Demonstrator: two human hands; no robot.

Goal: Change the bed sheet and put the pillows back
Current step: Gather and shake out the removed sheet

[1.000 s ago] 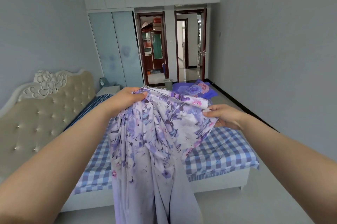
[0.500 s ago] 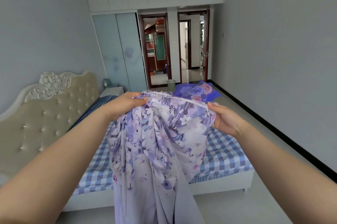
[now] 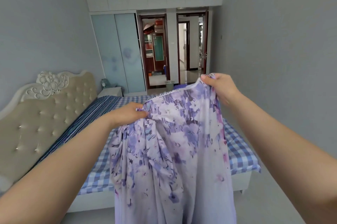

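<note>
A purple floral bed sheet (image 3: 171, 150) hangs in front of me, bunched and falling below the frame's bottom edge. My left hand (image 3: 127, 114) pinches its top hem at the left. My right hand (image 3: 218, 86) grips the same hem higher up, at the right, so the edge slants upward. Behind the sheet stands the bed (image 3: 238, 154) with a blue and white checked cover and a dark striped cloth (image 3: 87, 119) along the headboard side. No pillows are in view.
A tufted beige headboard (image 3: 40, 114) stands at the left. Beyond the bed are a white nightstand (image 3: 111, 92), a sliding wardrobe (image 3: 118, 52), a grey bin (image 3: 169, 85) and two open doorways (image 3: 191, 48). Grey floor runs along the right wall.
My right hand has risen and moved right with the hem, stretching the sheet's top edge wider. The blue floral cloth seen on the bed's far end is now hidden behind the sheet.
</note>
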